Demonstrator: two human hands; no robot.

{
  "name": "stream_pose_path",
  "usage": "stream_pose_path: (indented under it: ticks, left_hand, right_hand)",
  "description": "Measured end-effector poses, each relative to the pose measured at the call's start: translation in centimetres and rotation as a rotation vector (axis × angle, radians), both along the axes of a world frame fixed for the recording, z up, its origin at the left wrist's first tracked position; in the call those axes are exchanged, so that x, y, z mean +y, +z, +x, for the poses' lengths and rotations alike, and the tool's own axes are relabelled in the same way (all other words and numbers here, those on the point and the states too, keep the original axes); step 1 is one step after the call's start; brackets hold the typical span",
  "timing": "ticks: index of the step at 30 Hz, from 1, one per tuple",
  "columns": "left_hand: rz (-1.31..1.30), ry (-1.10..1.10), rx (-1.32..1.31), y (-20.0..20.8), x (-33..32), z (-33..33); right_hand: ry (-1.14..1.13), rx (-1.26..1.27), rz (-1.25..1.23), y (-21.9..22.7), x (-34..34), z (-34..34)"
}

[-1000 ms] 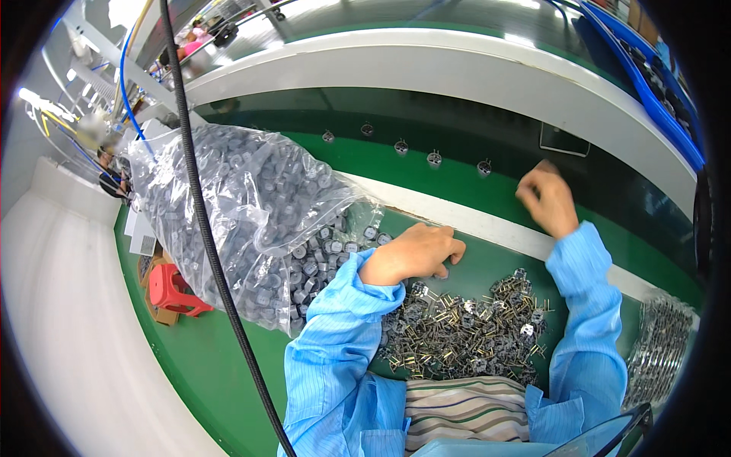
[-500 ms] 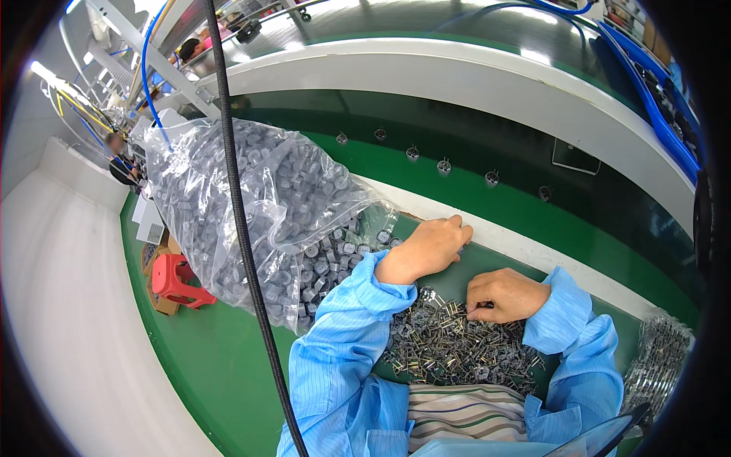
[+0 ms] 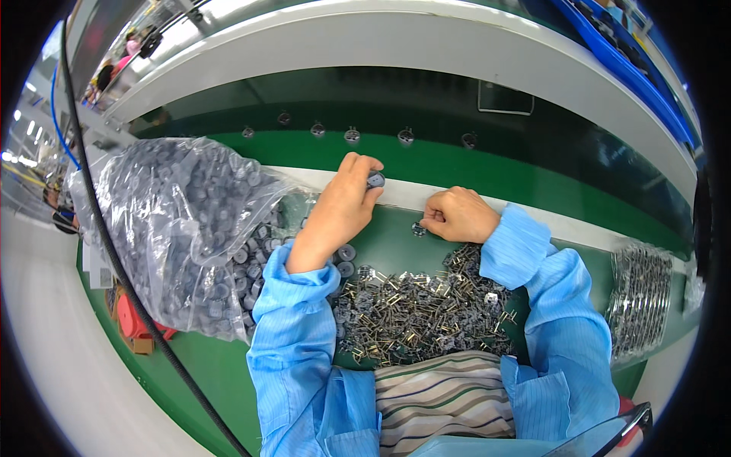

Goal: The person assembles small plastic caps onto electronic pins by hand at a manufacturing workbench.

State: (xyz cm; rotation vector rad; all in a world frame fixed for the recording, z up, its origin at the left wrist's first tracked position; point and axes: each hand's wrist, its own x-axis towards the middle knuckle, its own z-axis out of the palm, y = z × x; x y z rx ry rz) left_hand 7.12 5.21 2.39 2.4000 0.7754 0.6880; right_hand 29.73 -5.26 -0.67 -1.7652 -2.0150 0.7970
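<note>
My left hand [image 3: 343,204] is closed round a small grey round cap [image 3: 375,179], held between thumb and fingers near the white rail. To its right, my right hand [image 3: 461,215] pinches a small dark piece with shiny metal [image 3: 418,228] just above the green work surface. Between my forearms lies a heap of small dark pieces with metal pins [image 3: 419,312]. Loose grey caps [image 3: 251,255] spill beside my left forearm from a large clear plastic bag [image 3: 167,221] packed with more of them.
Beyond the white rail [image 3: 411,197] runs a green belt [image 3: 304,148] carrying several small capped pieces. A wrapped stack of pinned parts [image 3: 641,303] lies at the right. A black cable [image 3: 114,259] crosses the left side. A red stool [image 3: 137,320] stands below the bag.
The view has shifted to the right. My left hand has turned, showing the grey cap in its fingers. My right hand has lifted from the heap with a small pinned piece.
</note>
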Motion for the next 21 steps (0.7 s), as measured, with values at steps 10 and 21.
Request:
stream_pose_path:
  ticks: [10,21]
  left_hand:
    - [-0.162,0.012,0.009,0.7,-0.8,0.9]
    - [-0.21,-0.065,-0.014,1.1,-2.6,1.9]
  right_hand:
    - [0.343,0.144,0.136,-0.7,-0.2,1.1]
    - [-0.078,0.666,0.335,0.7,0.2,0.0]
